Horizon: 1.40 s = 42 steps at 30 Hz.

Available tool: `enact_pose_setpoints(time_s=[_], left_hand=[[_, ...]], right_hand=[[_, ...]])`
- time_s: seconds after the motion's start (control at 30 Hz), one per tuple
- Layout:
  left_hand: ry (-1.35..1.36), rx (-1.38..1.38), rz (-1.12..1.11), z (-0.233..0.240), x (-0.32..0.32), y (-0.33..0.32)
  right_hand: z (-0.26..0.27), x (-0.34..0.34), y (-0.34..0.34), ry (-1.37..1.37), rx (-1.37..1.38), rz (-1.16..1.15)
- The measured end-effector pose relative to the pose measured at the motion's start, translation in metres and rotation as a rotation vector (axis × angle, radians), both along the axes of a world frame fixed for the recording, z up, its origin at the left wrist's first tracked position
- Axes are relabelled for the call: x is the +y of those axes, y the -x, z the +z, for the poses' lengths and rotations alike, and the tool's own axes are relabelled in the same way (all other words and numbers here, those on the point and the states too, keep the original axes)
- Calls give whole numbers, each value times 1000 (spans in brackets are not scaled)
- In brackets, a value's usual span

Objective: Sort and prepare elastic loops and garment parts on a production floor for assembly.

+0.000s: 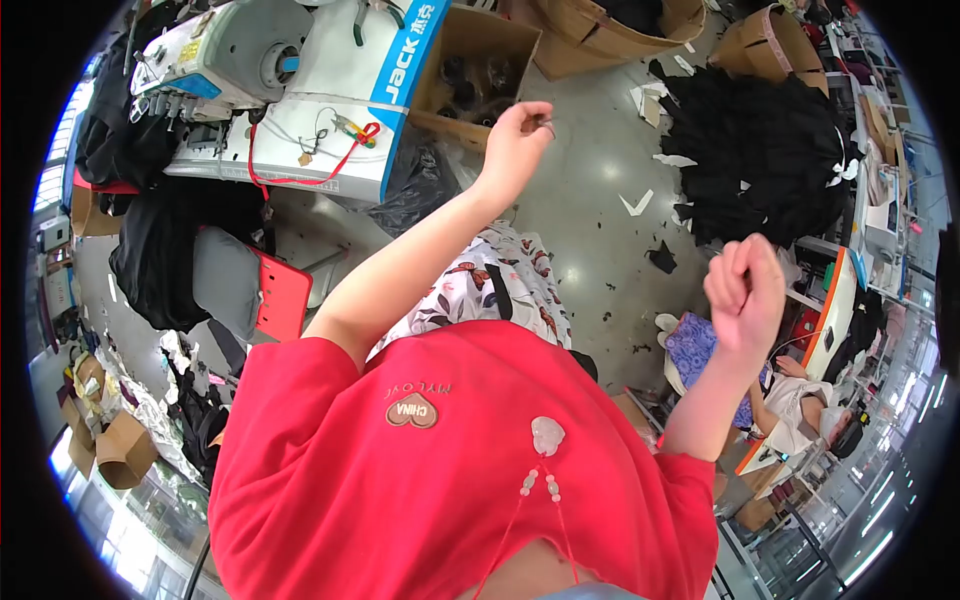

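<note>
My left hand (519,146) reaches out past the corner of a sewing machine table, over the floor. Its fingers are curled, with a small shiny thing (549,123) at the fingertips, too small to name. Raised at the right, my right hand (746,296) has its fingers folded in, and nothing shows in it. On the white and blue machine table (360,169) lie thread snips (351,129) with green and yellow handles, tied to a red ribbon (300,181). The industrial sewing machine (225,60) stands at the table's upper left.
Cardboard boxes (480,45) stand beyond the table. A heap of black fabric (757,150) lies on the floor at upper right. A red chair (285,296) with a grey cushion (225,281) is at left. Another person (799,412) sits at a table on the right.
</note>
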State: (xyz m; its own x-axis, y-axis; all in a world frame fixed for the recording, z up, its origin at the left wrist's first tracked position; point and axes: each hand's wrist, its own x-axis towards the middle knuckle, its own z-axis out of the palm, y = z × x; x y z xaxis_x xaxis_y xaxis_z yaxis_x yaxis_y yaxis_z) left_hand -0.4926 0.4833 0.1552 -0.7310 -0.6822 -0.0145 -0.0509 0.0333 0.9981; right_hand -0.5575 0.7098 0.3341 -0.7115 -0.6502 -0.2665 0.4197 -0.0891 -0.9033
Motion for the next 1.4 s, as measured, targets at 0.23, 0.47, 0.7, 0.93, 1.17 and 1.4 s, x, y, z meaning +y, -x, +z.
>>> enact_pose_setpoints(time_s=[0.23,0.47,0.7,0.93,1.17,1.4], left_hand=[[-837,-525,-283,-84,18,-72],[218,-1392,-740,-99,-53,-243],[286,-1677,-502,-141,-96,-462],[-1038,-830,596,-48,-85,-506],[-1231,-737,751,-120,-15,-568],[-1274,357,1687,-158,-33,-714]], right_hand=[[-19,37,-9,67,-168,-130],[-24,53,7,7,-76,-250],[-17,49,23,9,-18,-287],[-23,49,32,38,33,-349],[-65,56,90,-270,368,-493],[5,70,203,-995,1196,-505]])
